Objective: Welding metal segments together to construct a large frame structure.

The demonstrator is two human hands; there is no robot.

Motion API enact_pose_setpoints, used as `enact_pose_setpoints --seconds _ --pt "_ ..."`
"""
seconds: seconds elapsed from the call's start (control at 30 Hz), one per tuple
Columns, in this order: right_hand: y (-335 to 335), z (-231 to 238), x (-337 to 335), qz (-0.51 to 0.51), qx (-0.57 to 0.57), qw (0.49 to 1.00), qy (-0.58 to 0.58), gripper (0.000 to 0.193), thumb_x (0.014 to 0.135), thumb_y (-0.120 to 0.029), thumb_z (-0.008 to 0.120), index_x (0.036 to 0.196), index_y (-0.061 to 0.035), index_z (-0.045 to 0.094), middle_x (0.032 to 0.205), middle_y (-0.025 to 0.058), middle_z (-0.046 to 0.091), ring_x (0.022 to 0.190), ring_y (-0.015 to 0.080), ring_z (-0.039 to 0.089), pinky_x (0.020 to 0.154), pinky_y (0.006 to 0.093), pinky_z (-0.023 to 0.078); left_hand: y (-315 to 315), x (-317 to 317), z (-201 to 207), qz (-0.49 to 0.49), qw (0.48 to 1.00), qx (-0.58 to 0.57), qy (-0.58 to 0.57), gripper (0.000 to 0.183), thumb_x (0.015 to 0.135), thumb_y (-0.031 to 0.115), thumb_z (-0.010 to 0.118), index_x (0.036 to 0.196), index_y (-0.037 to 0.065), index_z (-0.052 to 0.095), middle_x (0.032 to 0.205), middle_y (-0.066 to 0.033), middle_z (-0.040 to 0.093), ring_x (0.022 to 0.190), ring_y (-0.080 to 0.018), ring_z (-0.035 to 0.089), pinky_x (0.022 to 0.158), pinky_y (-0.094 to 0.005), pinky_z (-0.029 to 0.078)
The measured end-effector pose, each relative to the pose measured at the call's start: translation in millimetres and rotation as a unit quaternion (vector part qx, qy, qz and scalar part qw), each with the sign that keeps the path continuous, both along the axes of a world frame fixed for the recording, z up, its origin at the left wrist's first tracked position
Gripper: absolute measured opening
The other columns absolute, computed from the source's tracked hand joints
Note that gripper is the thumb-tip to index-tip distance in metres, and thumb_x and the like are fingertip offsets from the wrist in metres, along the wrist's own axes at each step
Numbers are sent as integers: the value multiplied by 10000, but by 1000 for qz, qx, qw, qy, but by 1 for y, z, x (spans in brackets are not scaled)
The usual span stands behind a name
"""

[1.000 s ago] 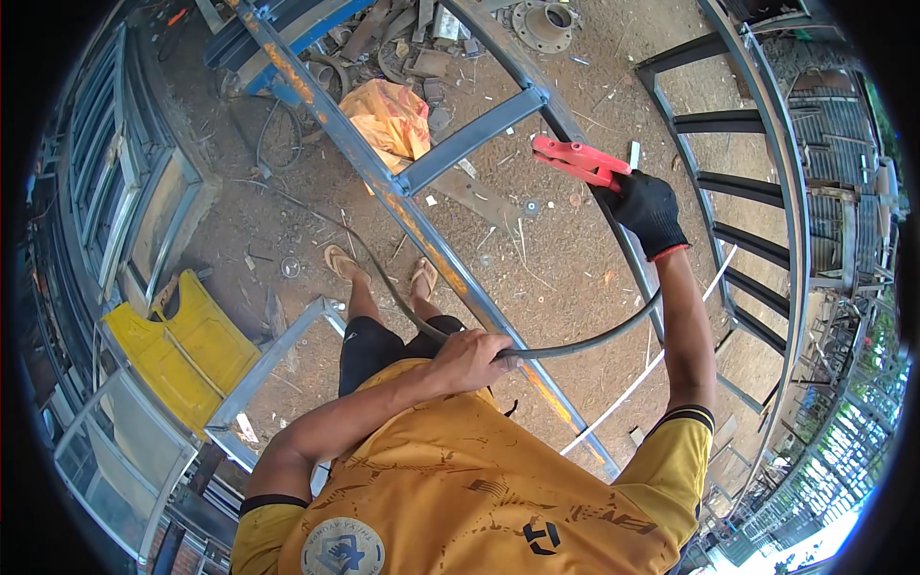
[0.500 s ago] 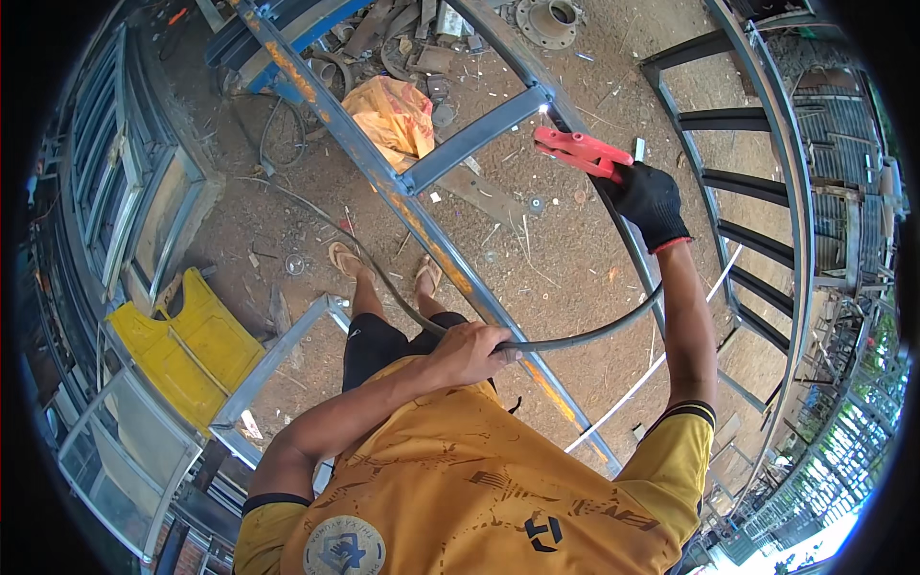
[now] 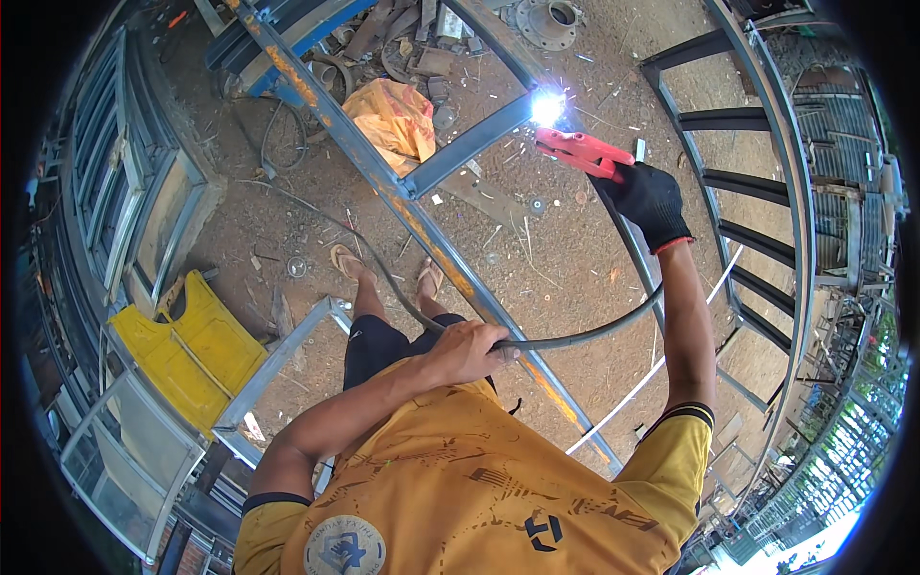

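Note:
In a black glove, my right hand (image 3: 650, 203) is closed around a red welding electrode holder (image 3: 586, 153). A bright white arc (image 3: 547, 108) with small sparks burns just beyond the holder's tip, where a short steel crossbar (image 3: 471, 142) meets the right rail of a metal frame; the electrode is lost in the glare. My bare left hand (image 3: 470, 352) grips the dark welding cable (image 3: 581, 339) in front of my waist, over the frame's rusty left rail (image 3: 443, 255). From there the cable curves up to my right forearm.
A crumpled orange sack (image 3: 391, 117) and scrap metal lie beyond the left rail. A ladder-like steel frame (image 3: 747, 182) stands at the right. At the left are a yellow panel (image 3: 192, 350) and stacked metal frames (image 3: 120, 182). A flanged pipe piece (image 3: 548, 21) lies at the far side.
The small glint at the crossbar joint has grown into a bright arc with sparks. Both hands have stayed nearly in place with the same holds.

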State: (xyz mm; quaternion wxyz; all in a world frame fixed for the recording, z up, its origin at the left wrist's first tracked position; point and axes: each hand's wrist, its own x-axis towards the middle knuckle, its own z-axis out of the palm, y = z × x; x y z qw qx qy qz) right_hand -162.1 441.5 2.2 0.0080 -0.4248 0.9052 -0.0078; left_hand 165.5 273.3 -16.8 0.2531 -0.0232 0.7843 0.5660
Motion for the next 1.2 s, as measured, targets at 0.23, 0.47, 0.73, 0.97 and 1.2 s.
enact_pose_setpoints --seconds 0.23,0.47,0.73,0.97,1.2 --pt "-3 2 1 -28 49 998 -9 305 854 -464 681 885 -164 729 741 149 689 676 356 681 610 467 549 -1 1 0 2 1000 -1 -1 331 923 326 654 989 3 680 828 -235 668 847 -415 664 731 -482 497" --pt "15 11 22 4 7 999 -38 372 822 -474 721 929 -117 729 729 150 682 677 359 675 600 445 535 -8 4 3 -17 1000 -12 -18 339 924 340 649 993 9 676 836 -231 671 846 -412 666 731 -476 499" --pt "51 -19 49 -109 -47 992 -39 381 802 -494 743 949 -143 722 748 126 687 669 339 680 596 438 540 -15 17 -5 -45 998 -15 -35 338 914 354 658 924 16 657 778 -215 642 777 -407 650 704 -473 490" --pt "69 -56 65 -294 -187 936 -55 417 850 -465 725 999 -76 723 704 121 679 651 251 683 609 375 523 -38 32 -16 -65 991 -76 -84 311 893 318 684 919 8 663 782 -215 638 758 -394 639 686 -444 483" --pt "92 -78 39 -496 -473 687 -242 460 872 -469 711 852 -10 682 636 36 585 582 109 544 551 305 432 -76 41 -23 -26 987 -73 -141 266 915 257 665 974 -2 679 752 -131 638 704 -222 604 687 -361 480"
